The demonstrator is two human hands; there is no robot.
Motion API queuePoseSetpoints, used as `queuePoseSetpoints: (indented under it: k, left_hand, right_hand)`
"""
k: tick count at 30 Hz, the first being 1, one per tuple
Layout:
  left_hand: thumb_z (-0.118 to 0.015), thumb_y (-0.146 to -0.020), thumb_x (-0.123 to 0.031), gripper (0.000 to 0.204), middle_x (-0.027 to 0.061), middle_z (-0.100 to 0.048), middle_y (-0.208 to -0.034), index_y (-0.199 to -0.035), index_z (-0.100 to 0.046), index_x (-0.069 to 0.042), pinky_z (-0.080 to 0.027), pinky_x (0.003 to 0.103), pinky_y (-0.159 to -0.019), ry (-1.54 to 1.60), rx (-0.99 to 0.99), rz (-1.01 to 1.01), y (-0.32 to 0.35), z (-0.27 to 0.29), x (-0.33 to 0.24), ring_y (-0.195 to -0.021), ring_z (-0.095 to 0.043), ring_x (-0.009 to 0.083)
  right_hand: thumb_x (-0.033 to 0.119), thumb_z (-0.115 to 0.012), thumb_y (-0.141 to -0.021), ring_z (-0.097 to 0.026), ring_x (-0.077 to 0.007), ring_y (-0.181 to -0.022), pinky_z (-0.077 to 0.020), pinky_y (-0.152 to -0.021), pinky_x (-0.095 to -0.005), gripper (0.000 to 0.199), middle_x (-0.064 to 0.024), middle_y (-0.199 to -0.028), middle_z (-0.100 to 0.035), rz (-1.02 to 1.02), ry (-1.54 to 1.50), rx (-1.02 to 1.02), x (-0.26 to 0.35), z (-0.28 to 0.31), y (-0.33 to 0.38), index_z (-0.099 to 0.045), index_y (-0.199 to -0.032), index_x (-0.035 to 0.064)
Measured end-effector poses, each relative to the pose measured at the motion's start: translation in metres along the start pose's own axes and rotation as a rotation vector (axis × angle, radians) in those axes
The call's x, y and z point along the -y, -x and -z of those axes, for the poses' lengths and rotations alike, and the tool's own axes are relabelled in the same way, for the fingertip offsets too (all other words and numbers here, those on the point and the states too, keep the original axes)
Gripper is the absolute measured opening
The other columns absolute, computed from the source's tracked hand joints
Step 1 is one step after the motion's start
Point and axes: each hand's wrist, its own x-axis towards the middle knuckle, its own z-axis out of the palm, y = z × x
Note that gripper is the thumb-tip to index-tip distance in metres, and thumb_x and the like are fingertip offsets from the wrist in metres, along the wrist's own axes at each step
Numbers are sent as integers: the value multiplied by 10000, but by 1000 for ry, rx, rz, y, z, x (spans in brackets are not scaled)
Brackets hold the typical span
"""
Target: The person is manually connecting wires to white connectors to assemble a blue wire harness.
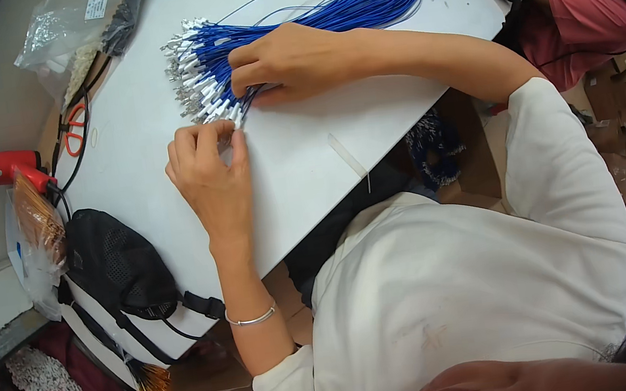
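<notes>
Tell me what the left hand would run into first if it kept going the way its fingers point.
Likely the white-capped ends of the blue wire bundle, just ahead of the left hand, with the right hand resting on the bundle beyond.

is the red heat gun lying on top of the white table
No, the red heat gun lies off the left edge of the white table, well away from the blue wire bundle under the right hand.
</notes>
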Motion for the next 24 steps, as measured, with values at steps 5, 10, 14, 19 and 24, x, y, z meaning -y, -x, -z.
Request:
queuePoseSetpoints:
  k: [5, 10, 14, 19, 24]
  left_hand:
    - [-681, -801, -42, 112, 50, -564, -892, -912, -664, -51, -411, 334, -833, -39, -33, 1, -18, -4, 13, -832, -534, 177]
    - [-668, -830, -62, 97, 42, -573, -885, -926, -671, -46, -426, 324, -783, 119, -76, 63, -27, -4, 9, -805, -537, 162]
    - [-659, -852, -78, 99, 36, -593, -888, -943, -677, -44, -436, 303, -736, 283, -115, 140, -29, -3, 6, -784, -538, 151]
    - [-664, -860, -83, 117, 36, -636, -893, -967, -686, -41, -445, 272, -692, 432, -165, 223, -26, 0, 6, -765, -538, 141]
    - [-705, -827, -61, 161, 35, -669, -886, -988, -700, -54, -449, 252, -689, 401, -193, 149, -25, -1, -1, -742, -534, 134]
  right_hand:
    - [84, -725, -784, -570, -182, -629, -476, -577, -272, 82, -23, -834, -594, -28, -21, -138, -5, -21, -12, -666, -841, 93]
    - [107, -726, -805, -559, -149, -631, -449, -562, -244, 48, -21, -829, -613, -99, -173, -237, -10, -23, -17, -702, -838, 81]
    - [104, -728, -824, -530, -103, -614, -405, -529, -210, 55, -21, -799, -628, -125, -418, -273, -9, -18, -17, -719, -853, 58]
    - [135, -731, -837, -517, -69, -589, -371, -511, -182, 84, -25, -745, -672, -209, -745, -236, -3, -12, -16, -743, -865, 57]
    - [158, -737, -836, -505, -59, -554, -354, -499, -170, 95, -26, -689, -680, -246, -891, -239, -4, -15, -14, -748, -874, 71]
